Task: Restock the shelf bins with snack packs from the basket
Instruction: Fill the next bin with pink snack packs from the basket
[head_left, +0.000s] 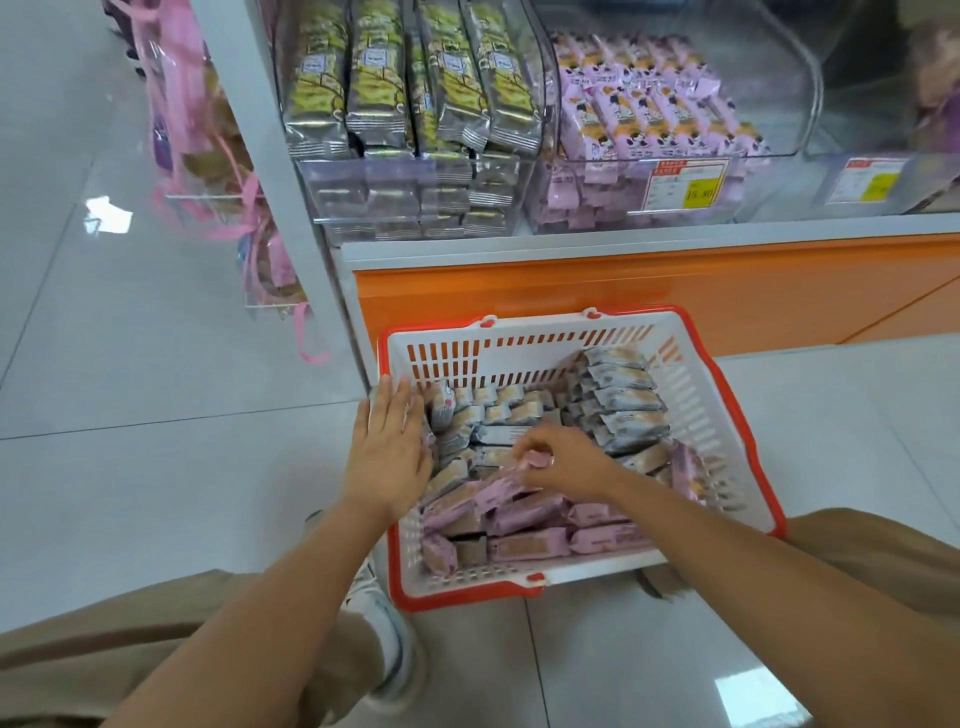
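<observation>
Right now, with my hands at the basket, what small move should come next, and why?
Probably lift the pink pack up out of the basket: the right hand pinches it, and the middle bin above holds matching pink packs with room left.

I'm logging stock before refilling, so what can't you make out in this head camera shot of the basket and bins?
All head view.
Print on the price tag: too small and blurred.
The rightmost bin: cut by the right edge, contents blurred.
Deeper packs in the basket: buried under the top layer.
Packs under the left hand: covered by its palm.
The purple pack pinched by the right hand: fingers hide its label.
</observation>
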